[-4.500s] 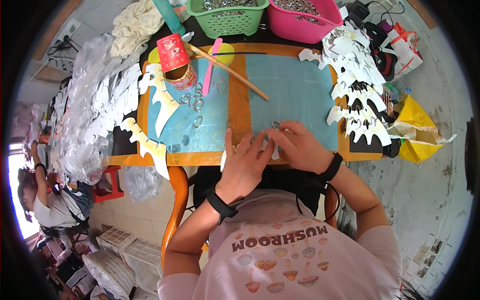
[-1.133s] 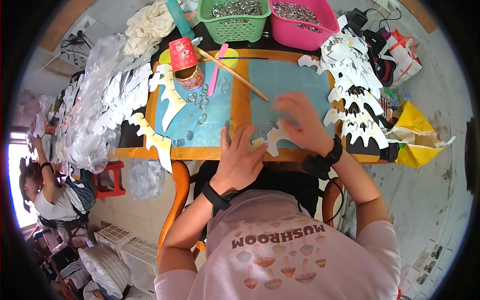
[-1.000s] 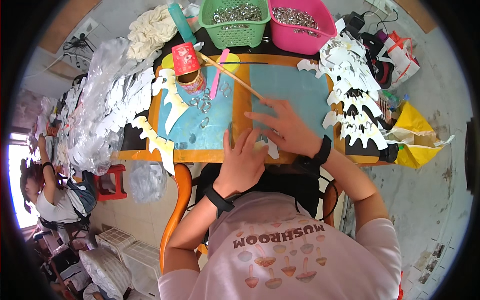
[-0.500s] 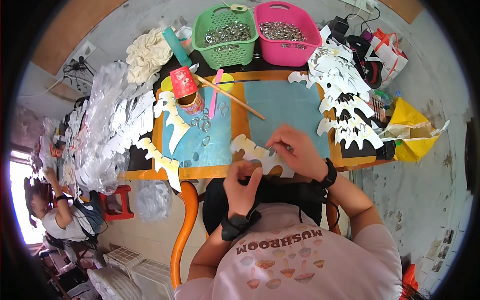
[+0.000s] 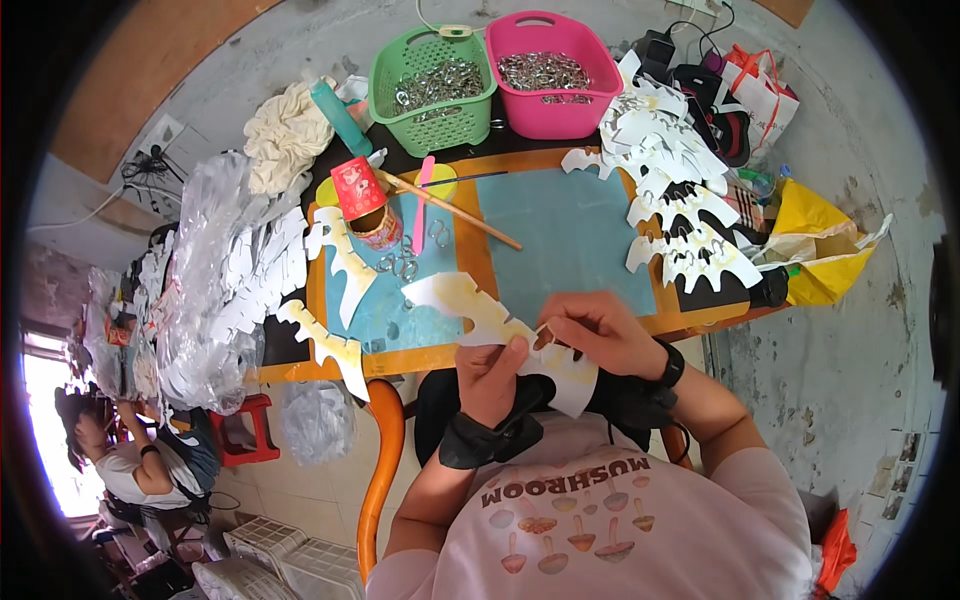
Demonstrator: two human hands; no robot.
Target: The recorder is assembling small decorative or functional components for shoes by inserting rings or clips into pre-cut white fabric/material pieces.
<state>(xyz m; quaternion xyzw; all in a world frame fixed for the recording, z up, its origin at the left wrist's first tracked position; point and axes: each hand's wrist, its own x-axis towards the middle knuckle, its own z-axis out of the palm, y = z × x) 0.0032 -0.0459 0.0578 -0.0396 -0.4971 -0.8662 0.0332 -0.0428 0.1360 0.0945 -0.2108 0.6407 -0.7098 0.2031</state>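
Cluttered orange table (image 5: 470, 350) w/ blue mats, green basket (image 5: 437, 90) & pink basket (image 5: 555, 72) of metal rings at the far edge. I've got the white jagged cutout (image 5: 500, 325) lifted over the table's near edge, close to my chest. My left hand (image 5: 492, 378) pinches it from below; my right hand (image 5: 595, 330) grips its right part, fingers curled. Stack of same cutouts (image 5: 685, 215) to my right.

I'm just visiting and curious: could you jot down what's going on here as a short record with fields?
left hand: grips the white cut-out
right hand: pinches the same cut-out
table: orange-edged, with blue mats
green basket: metal rings
pink basket: metal rings
red cup: lies tipped
stack of cut-outs: on the table's right
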